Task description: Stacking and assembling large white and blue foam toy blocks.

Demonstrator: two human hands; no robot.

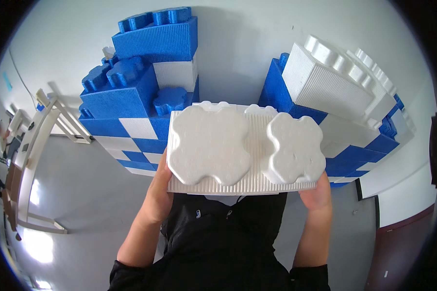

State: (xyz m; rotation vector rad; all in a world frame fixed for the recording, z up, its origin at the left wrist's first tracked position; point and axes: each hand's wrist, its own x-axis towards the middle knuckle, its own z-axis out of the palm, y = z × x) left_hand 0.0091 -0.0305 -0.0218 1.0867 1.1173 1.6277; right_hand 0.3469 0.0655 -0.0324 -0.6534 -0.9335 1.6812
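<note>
A large white foam building block [258, 155] is held up in front of me, its two raised clover-shaped studs facing me. My left hand [159, 196] grips its left end, with the fingers mostly hidden behind it. At the lower right corner, my right hand [319, 195] holds the other end, its fingers also partly out of sight. Beyond the block, a stack of blue and white blocks rises on the left, topped by a blue block [155, 41]. A second stack stands on the right, with a white block [325, 80] on top.
Behind the stacks is a pale wall [238, 48], visible through the gap between them. A white-framed table [31, 160] with items on it runs along the left. Grey floor [92, 194] lies below, and a dark red door [405, 247] is at the lower right.
</note>
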